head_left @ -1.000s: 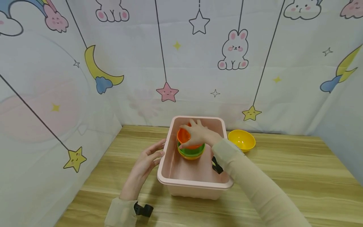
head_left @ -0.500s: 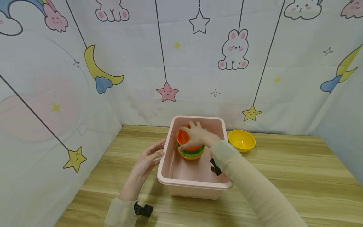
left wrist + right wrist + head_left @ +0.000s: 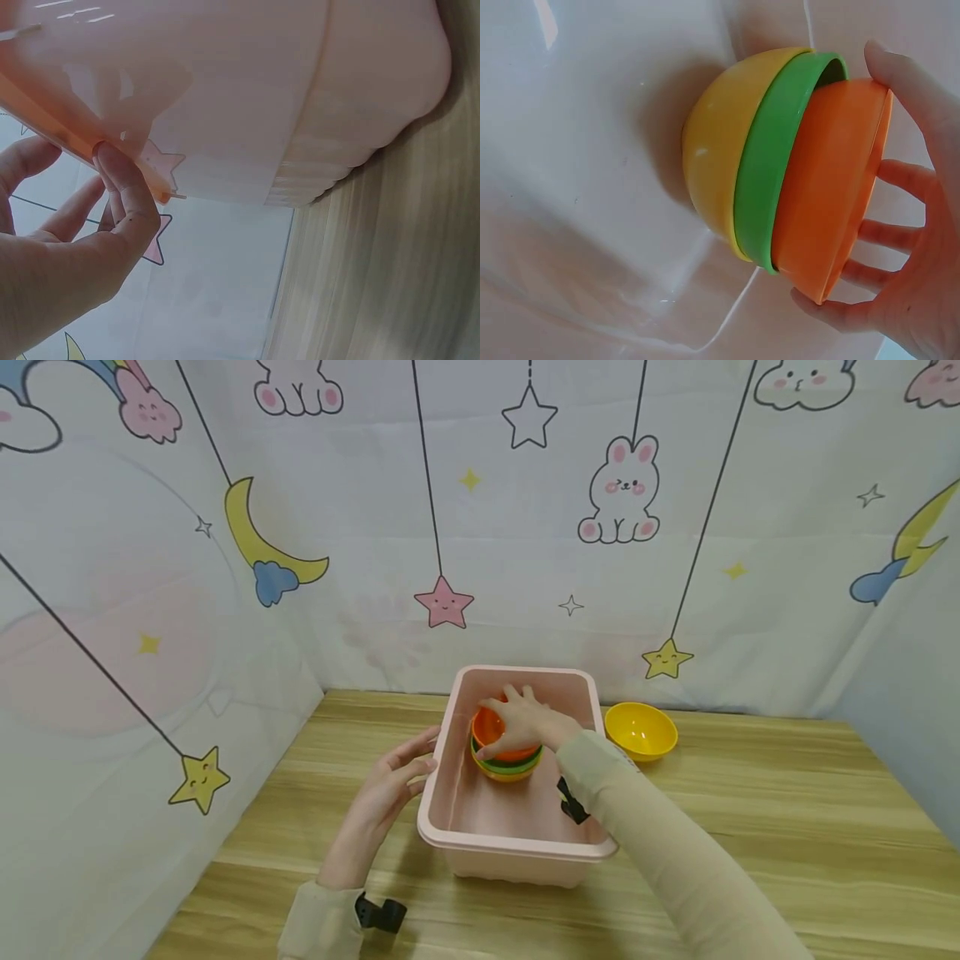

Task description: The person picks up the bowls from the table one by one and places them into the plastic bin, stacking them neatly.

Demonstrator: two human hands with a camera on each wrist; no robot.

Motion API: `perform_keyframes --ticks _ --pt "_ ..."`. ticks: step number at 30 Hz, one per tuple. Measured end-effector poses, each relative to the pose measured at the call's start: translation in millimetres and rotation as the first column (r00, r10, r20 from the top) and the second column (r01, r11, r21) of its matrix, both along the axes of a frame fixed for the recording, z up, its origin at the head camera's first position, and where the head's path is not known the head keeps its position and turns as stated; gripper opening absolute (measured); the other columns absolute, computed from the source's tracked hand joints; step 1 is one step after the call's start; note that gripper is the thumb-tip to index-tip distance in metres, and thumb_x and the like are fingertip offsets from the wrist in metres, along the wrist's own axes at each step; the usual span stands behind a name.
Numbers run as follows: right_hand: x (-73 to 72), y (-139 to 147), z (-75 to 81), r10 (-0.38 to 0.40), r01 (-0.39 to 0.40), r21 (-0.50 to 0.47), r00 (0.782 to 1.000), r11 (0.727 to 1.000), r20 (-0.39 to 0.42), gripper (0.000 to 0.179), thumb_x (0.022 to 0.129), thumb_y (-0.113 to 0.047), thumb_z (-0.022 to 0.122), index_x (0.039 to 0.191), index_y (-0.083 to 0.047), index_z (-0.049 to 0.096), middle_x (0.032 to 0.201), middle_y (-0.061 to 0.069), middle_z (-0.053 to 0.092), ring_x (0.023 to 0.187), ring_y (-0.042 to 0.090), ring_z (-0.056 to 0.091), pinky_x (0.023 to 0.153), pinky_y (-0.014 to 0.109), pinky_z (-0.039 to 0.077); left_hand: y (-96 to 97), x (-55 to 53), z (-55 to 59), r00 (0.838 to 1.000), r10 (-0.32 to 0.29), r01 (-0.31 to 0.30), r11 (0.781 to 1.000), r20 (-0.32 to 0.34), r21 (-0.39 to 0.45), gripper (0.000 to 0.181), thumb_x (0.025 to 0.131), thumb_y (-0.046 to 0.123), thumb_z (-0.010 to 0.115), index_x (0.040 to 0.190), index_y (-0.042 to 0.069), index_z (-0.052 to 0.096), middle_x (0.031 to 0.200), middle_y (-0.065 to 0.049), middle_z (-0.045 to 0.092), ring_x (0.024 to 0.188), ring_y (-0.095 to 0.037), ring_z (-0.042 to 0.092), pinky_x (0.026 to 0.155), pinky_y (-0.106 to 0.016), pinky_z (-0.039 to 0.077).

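Observation:
In the head view a pink plastic bin (image 3: 525, 842) stands on the table with stacked bowls inside. My right hand (image 3: 525, 718) reaches into it and grips the rim of an orange bowl (image 3: 829, 187), fingers and thumb spread around the edge. That bowl sits slightly tilted in a green bowl (image 3: 769, 172), which nests in a yellow-orange bowl (image 3: 724, 150) on the bin floor. At the bin's left side, my left hand (image 3: 397, 781) touches the outer rim with loosely bent fingers. The left wrist view shows its fingertips (image 3: 112, 157) against the underside of the lip.
Another yellow bowl (image 3: 641, 731) stands upright on the wooden table (image 3: 787, 810), just right of the bin. A printed fabric backdrop (image 3: 510, 527) hangs behind the table, with more cloth along the left and right sides.
My right hand has lowered the orange bowl a little into the green bowl, so less green shows. The left hand and the bin have stayed in place.

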State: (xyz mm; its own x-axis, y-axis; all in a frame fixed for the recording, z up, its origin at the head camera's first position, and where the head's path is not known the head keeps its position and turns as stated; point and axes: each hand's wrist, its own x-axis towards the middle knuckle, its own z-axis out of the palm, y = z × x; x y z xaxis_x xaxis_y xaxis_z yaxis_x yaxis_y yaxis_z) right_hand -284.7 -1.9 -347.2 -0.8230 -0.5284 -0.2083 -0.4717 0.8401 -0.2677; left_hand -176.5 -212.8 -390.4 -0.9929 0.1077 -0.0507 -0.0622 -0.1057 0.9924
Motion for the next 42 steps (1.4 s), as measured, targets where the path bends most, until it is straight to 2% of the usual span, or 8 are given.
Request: perform_keyframes --ticks 9,16,24,36,42 --pt "-0.6 -0.6 -3.9 0.010 -0.010 0.002 1.000 1.000 0.008 0.087 0.076 -0.059 0.069 0.149 -0.030 0.033 0.155 0.010 0.021 0.139 0.036 0.021 0.106 0.063 0.034 0.0 -0.3 -0.2 1.000 0.000 0.000 1.000 -0.001 0.001 0.056 0.090 0.003 0.055 0.145 0.003 0.041 0.136 -0.014 0.046 0.109 -0.009 0.055 0.088 -0.028 0.050" --pt "0.0 -0.8 -6.8 0.043 -0.043 -0.003 0.999 0.999 0.007 0.086 0.076 -0.055 0.071 0.149 -0.027 0.035 0.149 0.011 0.027 0.131 0.034 0.027 0.101 0.055 0.043 0.1 -0.5 -0.7 1.000 -0.001 0.001 1.000 0.001 0.006 0.056 0.090 0.004 0.055 0.145 0.003 0.041 0.137 -0.015 0.046 0.109 -0.009 0.055 0.088 -0.028 0.049" --pt "-0.4 -1.7 -8.7 0.052 -0.052 0.002 0.999 0.999 -0.003 0.086 0.074 -0.057 0.071 0.147 -0.027 0.038 0.147 0.012 0.029 0.130 0.035 0.028 0.101 0.055 0.042 -0.4 -1.2 -1.5 1.000 -0.008 0.008 1.000 -0.004 0.000 0.056 0.090 0.004 0.055 0.145 0.003 0.041 0.139 -0.017 0.044 0.110 -0.010 0.055 0.089 -0.029 0.049" --pt "0.1 -3.9 -11.0 0.047 -0.047 0.020 0.999 0.999 0.014 0.087 0.074 -0.057 0.071 0.148 -0.030 0.034 0.153 0.013 0.023 0.133 0.037 0.024 0.102 0.058 0.041 -0.2 -1.5 -1.7 1.000 -0.012 0.012 0.999 -0.007 0.033 0.057 0.090 0.003 0.054 0.145 0.000 0.040 0.131 -0.009 0.049 0.105 -0.008 0.057 0.086 -0.027 0.050" --pt "-0.5 -3.2 -10.6 0.056 -0.056 0.019 0.998 0.998 0.018 0.088 0.074 -0.058 0.071 0.148 -0.030 0.033 0.153 0.014 0.023 0.135 0.037 0.023 0.103 0.058 0.040 -0.6 -1.5 -1.5 1.000 -0.017 0.018 0.999 -0.013 0.038 0.056 0.090 0.004 0.055 0.145 0.000 0.040 0.130 -0.009 0.049 0.104 -0.008 0.058 0.084 -0.026 0.050"
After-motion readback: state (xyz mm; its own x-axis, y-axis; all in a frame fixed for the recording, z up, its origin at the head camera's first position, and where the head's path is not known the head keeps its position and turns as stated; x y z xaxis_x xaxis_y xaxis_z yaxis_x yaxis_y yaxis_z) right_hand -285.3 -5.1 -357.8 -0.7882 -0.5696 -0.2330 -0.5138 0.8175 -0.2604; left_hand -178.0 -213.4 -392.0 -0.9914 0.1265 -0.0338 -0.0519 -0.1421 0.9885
